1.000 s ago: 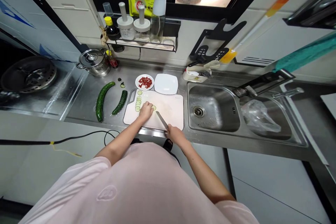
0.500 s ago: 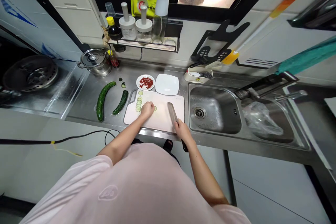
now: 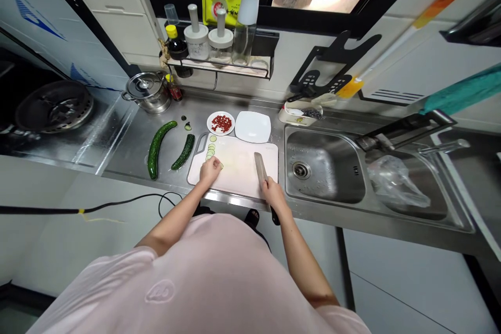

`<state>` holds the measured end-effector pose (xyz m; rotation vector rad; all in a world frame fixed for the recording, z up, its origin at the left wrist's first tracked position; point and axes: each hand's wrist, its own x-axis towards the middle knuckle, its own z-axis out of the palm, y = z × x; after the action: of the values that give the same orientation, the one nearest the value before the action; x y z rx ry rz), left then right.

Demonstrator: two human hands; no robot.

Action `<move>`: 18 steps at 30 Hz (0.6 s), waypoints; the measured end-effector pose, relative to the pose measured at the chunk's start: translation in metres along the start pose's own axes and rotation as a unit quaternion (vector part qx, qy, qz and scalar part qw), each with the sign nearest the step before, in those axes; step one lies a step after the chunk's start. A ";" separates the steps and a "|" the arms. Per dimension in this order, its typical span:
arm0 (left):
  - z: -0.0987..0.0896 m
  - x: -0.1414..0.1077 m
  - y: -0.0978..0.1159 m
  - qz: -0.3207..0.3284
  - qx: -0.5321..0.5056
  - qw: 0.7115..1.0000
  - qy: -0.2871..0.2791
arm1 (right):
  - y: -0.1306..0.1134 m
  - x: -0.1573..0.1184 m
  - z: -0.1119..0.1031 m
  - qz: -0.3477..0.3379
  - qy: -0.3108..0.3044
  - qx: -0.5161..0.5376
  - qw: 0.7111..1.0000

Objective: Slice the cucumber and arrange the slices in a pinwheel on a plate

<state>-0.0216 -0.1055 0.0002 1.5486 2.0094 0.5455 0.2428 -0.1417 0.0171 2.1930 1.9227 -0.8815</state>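
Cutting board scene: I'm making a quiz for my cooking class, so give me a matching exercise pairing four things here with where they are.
Things:
1. knife
2. cucumber slices
3. red chopped bits
4. plastic bag

Places:
A. on the round plate behind the cutting board
B. in the right sink basin
C. in the right hand, blade on the board
D. on the board's left part, by the left hand

Pairs: 1-C, 2-D, 3-A, 4-B

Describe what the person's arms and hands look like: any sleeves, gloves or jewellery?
Both arms are bare from above the elbow down. The left hand and right hand wear no gloves; no rings or watch are visible. Short pale pink sleeves belong to a loose shirt with a faint embossed mark.
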 end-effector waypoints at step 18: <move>-0.026 0.000 -0.023 -0.045 0.102 0.992 0.060 | -0.006 0.003 -0.002 0.009 -0.012 -0.042 0.999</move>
<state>-0.0553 -0.1116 0.0066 1.5642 2.2753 0.4166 0.2384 -0.1373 0.0193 2.1394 1.8895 -0.8055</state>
